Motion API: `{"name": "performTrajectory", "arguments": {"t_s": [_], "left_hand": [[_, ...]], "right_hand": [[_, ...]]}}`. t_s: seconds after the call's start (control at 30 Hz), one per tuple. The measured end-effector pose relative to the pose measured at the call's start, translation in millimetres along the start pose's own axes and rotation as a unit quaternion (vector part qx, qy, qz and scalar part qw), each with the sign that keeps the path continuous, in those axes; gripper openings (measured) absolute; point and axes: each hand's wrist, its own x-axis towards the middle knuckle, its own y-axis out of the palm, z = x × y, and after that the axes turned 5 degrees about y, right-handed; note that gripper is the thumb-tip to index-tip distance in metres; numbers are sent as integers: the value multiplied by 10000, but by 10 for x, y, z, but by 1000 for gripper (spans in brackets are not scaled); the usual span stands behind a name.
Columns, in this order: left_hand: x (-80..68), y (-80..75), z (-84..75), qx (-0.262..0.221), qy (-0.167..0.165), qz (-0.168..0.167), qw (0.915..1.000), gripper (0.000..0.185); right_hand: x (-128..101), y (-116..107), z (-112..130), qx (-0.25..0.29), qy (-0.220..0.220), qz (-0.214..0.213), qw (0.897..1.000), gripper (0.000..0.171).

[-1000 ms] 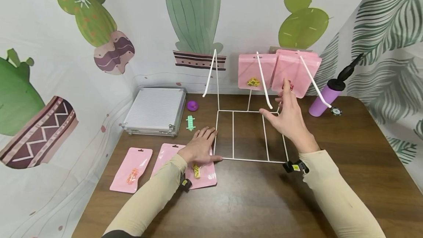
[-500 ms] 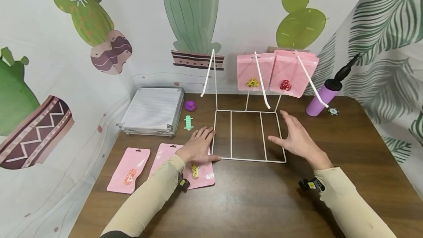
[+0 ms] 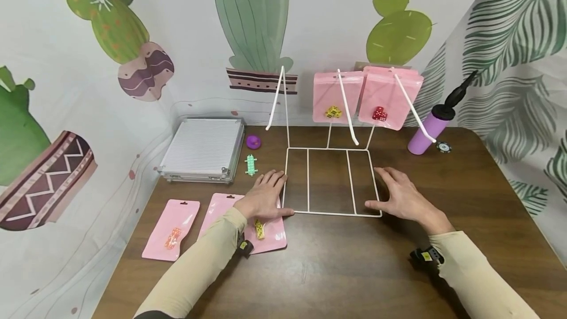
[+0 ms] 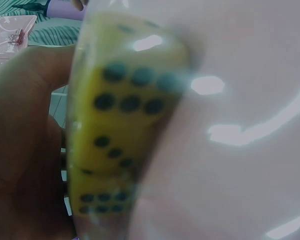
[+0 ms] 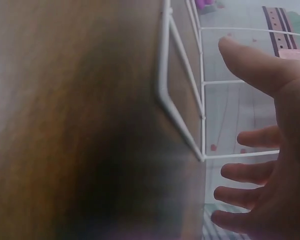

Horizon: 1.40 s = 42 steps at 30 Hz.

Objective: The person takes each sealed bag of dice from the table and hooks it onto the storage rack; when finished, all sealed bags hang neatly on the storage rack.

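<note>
A white wire display rack (image 3: 330, 181) stands mid-table, its flat base frame (image 5: 182, 100) toward me. Two pink pouches hang on its hooks: one with yellow dice (image 3: 333, 97), one with red dice (image 3: 387, 100). My left hand (image 3: 265, 195) lies flat at the base's left edge, partly on a pink pouch of yellow dice (image 3: 266, 228) (image 4: 120, 130). My right hand (image 3: 400, 196) (image 5: 270, 165) rests open on the table, fingers spread, at the base's right edge, thumb near its front corner.
Two more pink pouches (image 3: 172, 229) lie front left. A silver case (image 3: 203, 148), a purple ring (image 3: 253, 142) and a green toy (image 3: 251, 164) sit behind them. A purple pump bottle (image 3: 427, 129) and a chip (image 3: 443, 147) stand back right. The table edge (image 3: 509, 181) runs along the right.
My right hand came down from the hanging red-dice pouch and back toward me, settling on the table beside the rack's base. My left hand stayed put.
</note>
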Motion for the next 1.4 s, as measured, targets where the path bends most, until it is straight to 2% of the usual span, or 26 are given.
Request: {"name": "performTrajectory", "arguments": {"t_s": [0.23, 0.67, 1.03, 1.4], "left_hand": [[-2, -7, -2, -13, 35, -40, 10000, 107], [10, 33, 11, 33, 95, -69, 9999, 107], [29, 17, -18, 81, 57, 56, 9999, 107], [22, 21, -1, -33, 87, -52, 9999, 106]], "right_hand": [[-48, 65, -74, -176, -87, 170, 9997, 105], [-118, 142, -156, -418, 191, 617, 9970, 111], [-156, 164, -181, -482, 204, 712, 9961, 105], [-111, 146, -176, -696, 146, 708, 9950, 103]]}}
